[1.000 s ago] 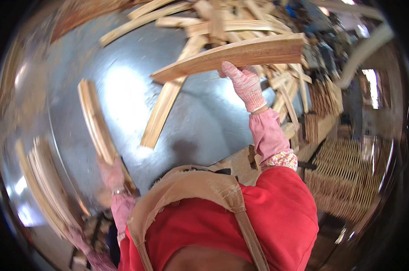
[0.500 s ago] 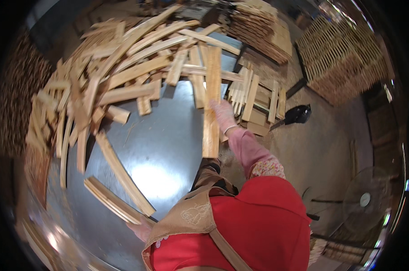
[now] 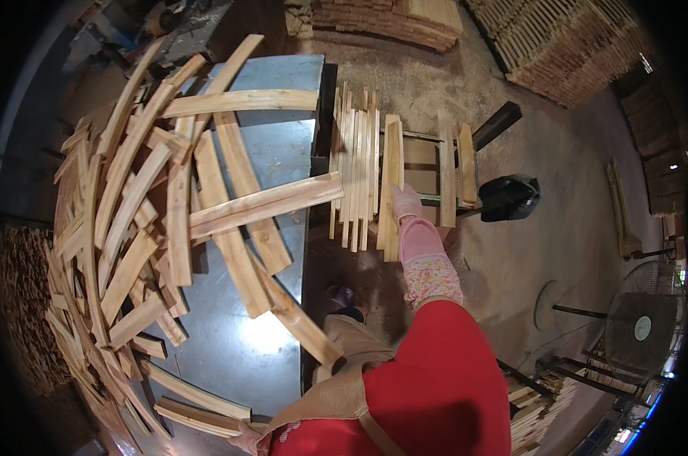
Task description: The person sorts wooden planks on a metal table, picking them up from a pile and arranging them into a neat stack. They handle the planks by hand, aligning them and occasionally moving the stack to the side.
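My right hand (image 3: 407, 204), in a pale glove, is closed on the near part of a wooden slat (image 3: 392, 182). That slat lies lengthwise on a low rack beside the table, next to a stack of narrower slats (image 3: 354, 171). Near the lower left edge of the table, my left hand (image 3: 246, 438) grips the end of another wooden slat (image 3: 196, 418); the apron partly hides this hand. Just beyond it rests a separate slat (image 3: 196, 393). A loose slat (image 3: 294, 315) slants across the table edge toward my body.
A large jumbled heap of slats (image 3: 131, 205) covers the left of the metal table (image 3: 283, 83). Two more slats (image 3: 446, 171) lie on the rack's right side. A black object (image 3: 511, 197) protrudes there. Stacked timber (image 3: 564, 45) stands behind; a fan (image 3: 642, 328) is at right.
The view has swung right. My right hand has carried a slat from over the table to the rack on the right. My left hand still holds its wood at lower left.
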`<state>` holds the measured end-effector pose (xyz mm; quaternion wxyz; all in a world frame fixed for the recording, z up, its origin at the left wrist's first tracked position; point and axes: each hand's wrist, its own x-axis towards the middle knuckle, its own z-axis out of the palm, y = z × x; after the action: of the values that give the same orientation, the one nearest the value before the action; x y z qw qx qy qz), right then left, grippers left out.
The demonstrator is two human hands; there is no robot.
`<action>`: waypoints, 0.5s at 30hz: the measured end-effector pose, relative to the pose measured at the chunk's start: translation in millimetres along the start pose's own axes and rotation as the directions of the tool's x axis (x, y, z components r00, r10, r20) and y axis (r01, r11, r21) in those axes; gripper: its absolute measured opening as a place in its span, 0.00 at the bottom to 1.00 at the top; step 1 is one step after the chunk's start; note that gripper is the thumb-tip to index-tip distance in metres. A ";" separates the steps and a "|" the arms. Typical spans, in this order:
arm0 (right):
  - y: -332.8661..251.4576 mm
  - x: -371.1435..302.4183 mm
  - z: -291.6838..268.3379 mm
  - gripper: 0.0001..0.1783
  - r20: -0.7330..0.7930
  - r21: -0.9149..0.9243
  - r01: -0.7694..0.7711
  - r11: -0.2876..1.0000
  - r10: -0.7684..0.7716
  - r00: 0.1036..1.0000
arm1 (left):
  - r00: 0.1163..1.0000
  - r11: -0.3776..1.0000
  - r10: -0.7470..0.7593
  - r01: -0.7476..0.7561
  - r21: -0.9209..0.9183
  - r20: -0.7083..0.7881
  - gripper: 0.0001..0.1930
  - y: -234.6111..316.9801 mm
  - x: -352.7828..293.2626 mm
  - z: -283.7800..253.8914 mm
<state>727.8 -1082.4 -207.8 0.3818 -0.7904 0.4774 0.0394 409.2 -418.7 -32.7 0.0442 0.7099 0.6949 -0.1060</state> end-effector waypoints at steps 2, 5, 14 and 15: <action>1.9 27.9 21.9 0.35 0.020 -0.038 -0.029 0.999 0.030 0.999 | 0.997 0.999 0.053 -0.053 -0.002 0.057 0.51 5.0 -3.0 -4.3; 9.9 71.2 51.6 0.37 0.145 -0.144 -0.095 0.985 0.116 0.983 | 0.992 0.992 0.120 -0.121 0.038 0.029 0.51 -0.7 8.1 1.6; 42.0 58.9 41.7 0.48 -0.127 -0.212 0.031 0.977 -0.059 0.990 | 0.995 0.989 0.099 -0.101 -0.111 -0.024 0.47 -6.2 25.5 25.2; 42.1 61.1 40.9 0.44 -0.087 -0.212 -0.016 0.977 -0.003 0.996 | 0.993 0.955 0.088 -0.107 -0.278 -0.081 0.43 -5.8 43.1 38.1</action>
<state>740.2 -1111.0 -286.6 0.2740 -0.8260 0.4892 0.0573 400.6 -384.4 -78.4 0.1264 0.7331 0.6680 0.0204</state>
